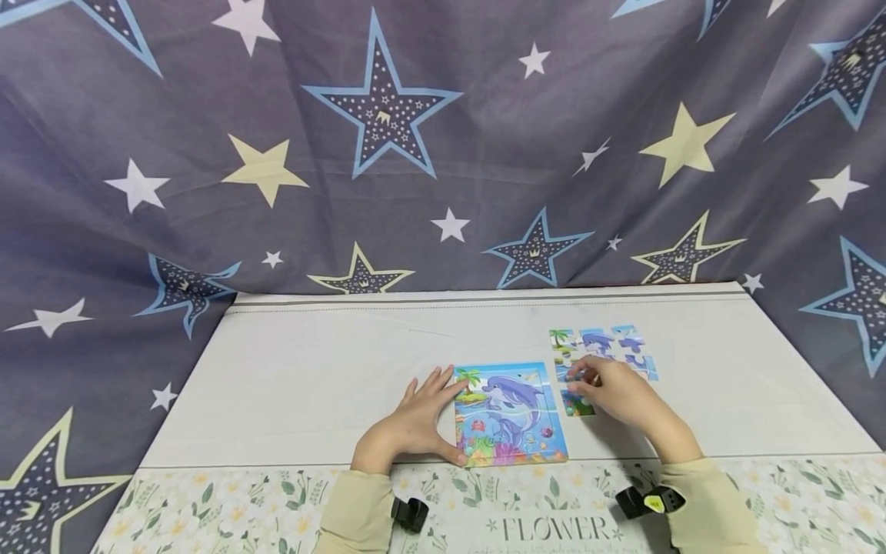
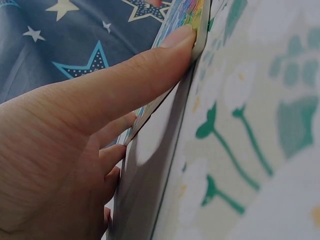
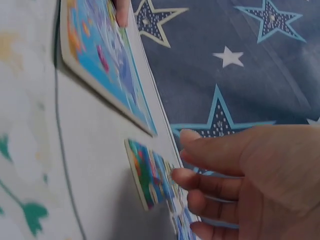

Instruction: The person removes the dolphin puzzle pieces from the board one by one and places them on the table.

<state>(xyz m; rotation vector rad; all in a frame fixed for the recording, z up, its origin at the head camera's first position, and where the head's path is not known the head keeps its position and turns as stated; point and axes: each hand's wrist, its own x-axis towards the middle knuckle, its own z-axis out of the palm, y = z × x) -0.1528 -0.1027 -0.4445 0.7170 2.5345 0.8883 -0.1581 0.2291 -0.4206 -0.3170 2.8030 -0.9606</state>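
A square dolphin puzzle board (image 1: 515, 442) lies flat near the table's front. My left hand (image 1: 415, 422) rests at its left side with fingers spread, the thumb (image 2: 150, 70) on the near corner and other fingertips along the edge. To the right of the board, several loose jigsaw pieces (image 1: 628, 344) are laid out in rows. My right hand (image 1: 623, 392) hovers over the left part of these pieces, fingers loosely bent. In the right wrist view, thumb and forefinger stand apart with no piece seen between them, close to the nearest pieces (image 3: 150, 175). Part of the pieces is hidden by this hand.
White table top (image 1: 311, 385) extends around the board and pieces. A flower-printed strip (image 1: 547, 500) with lettering runs along the front. Behind and at the sides hangs a dark curtain (image 1: 450, 154) with stars. Black straps (image 1: 411, 514) are on both wrists.
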